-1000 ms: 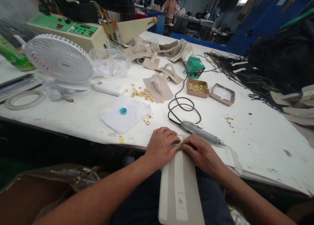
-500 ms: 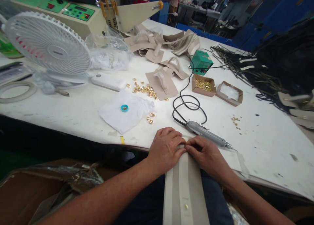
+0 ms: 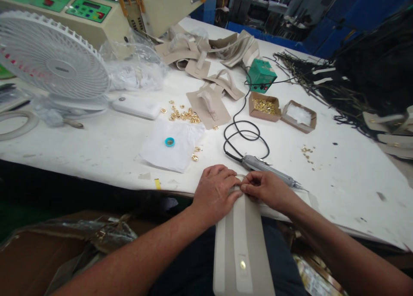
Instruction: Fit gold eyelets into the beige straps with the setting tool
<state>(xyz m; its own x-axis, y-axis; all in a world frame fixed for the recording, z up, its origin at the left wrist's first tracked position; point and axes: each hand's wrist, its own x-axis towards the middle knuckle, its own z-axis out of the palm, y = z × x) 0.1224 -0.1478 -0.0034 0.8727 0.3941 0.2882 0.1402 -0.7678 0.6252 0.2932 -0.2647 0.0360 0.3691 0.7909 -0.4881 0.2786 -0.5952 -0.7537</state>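
Note:
A long beige leather panel (image 3: 240,244) with a raised centre strip and a small gold stud runs from my lap up to the table's front edge. My left hand (image 3: 215,192) presses down on its upper end with curled fingers. My right hand (image 3: 266,189) pinches the same end from the right, fingertips meeting the left hand's. What lies between the fingertips is hidden. Just beyond my right hand lies a grey electric screwdriver (image 3: 268,171) on a black cord.
On the white table (image 3: 97,145) are loose gold fittings (image 3: 182,114), a white cloth with a blue ring (image 3: 169,141), two small cardboard boxes (image 3: 264,107), a green power box (image 3: 260,75), beige leather pieces (image 3: 209,104), a white fan (image 3: 51,63) and black straps (image 3: 338,94).
The view has tilted and shifted slightly. Both hands stay pinched together on the panel's upper end, with the right hand's fingers drawn in a little closer.

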